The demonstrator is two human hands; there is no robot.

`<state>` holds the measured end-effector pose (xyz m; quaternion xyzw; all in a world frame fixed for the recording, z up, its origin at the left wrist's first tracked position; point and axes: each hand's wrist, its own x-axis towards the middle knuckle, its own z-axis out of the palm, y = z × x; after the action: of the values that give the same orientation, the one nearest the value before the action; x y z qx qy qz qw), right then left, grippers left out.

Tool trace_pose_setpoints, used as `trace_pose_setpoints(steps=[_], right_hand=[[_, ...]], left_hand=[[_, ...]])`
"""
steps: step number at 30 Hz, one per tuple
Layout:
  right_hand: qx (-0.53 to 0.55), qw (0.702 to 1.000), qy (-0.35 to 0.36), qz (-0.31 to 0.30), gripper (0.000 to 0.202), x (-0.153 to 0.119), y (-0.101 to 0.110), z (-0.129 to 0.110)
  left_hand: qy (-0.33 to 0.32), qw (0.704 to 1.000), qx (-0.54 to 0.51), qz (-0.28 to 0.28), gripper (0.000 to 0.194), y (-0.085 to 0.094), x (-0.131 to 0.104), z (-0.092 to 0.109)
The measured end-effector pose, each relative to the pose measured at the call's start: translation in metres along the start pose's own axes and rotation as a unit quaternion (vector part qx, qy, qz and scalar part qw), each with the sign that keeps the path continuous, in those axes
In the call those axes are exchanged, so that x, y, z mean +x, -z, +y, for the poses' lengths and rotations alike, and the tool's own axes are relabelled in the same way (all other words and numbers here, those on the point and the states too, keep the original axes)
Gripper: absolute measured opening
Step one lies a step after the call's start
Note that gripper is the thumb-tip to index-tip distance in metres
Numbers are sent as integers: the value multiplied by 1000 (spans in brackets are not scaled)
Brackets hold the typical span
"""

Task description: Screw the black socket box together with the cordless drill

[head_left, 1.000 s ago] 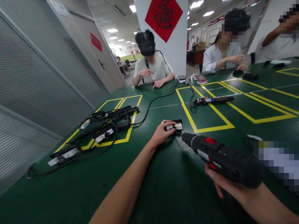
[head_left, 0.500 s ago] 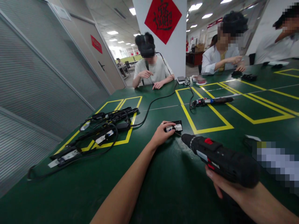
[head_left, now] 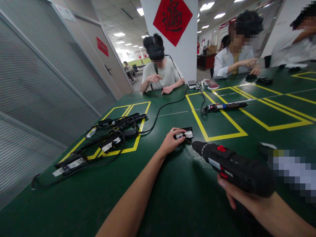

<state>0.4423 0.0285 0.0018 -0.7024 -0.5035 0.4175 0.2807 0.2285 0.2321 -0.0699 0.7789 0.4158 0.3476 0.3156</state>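
Observation:
My left hand (head_left: 171,142) grips a small black part with a white label-like face (head_left: 189,134), held down on the green table (head_left: 177,204). Its thumb and fingers close over the part's left side. My right hand (head_left: 238,194) is wrapped around the handle of a black and red cordless drill (head_left: 234,168); the lower grip is mostly hidden. The drill points left, and its thin bit reaches the near edge of the part beside my left thumb. Whether the bit touches the part or enters it I cannot tell.
On the left lie several black devices with cables (head_left: 116,131), partly inside yellow tape outlines. A wired tube-like tool (head_left: 225,106) rests beyond the drill. A blurred-out item (head_left: 293,171) lies at right. Across the table a person (head_left: 161,74) handles a small part; others sit at right.
Both hands, the part and the drill keep practically the same positions. The whole view has shifted very slightly.

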Motion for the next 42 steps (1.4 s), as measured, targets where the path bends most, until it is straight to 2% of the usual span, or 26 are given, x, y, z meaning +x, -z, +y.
trace_pose_setpoints(steps=[4, 8, 11, 18, 26, 34, 42], right_hand=[[11, 1000, 20, 8, 45, 0, 3, -1], [35, 998, 31, -33, 38, 1, 6, 0], [62, 997, 42, -10, 33, 1, 4, 1], [62, 997, 33, -26, 37, 1, 2, 2], [19, 1000, 4, -3, 46, 0, 2, -1], [23, 999, 28, -6, 44, 2, 2, 1], [-14, 998, 19, -57, 44, 5, 8, 5]], left_hand=[[1, 1000, -1, -2, 31, 0, 0, 0], [-7, 1000, -3, -2, 31, -1, 1, -3], [-8, 1000, -2, 0, 31, -1, 2, -3], [-1, 1000, -3, 0, 31, -1, 1, -2], [-2, 1000, -7, -5, 31, -1, 0, 0], [-4, 1000, -4, -2, 32, -1, 1, -5], [-6, 1000, 0, 2, 32, -2, 2, -6]])
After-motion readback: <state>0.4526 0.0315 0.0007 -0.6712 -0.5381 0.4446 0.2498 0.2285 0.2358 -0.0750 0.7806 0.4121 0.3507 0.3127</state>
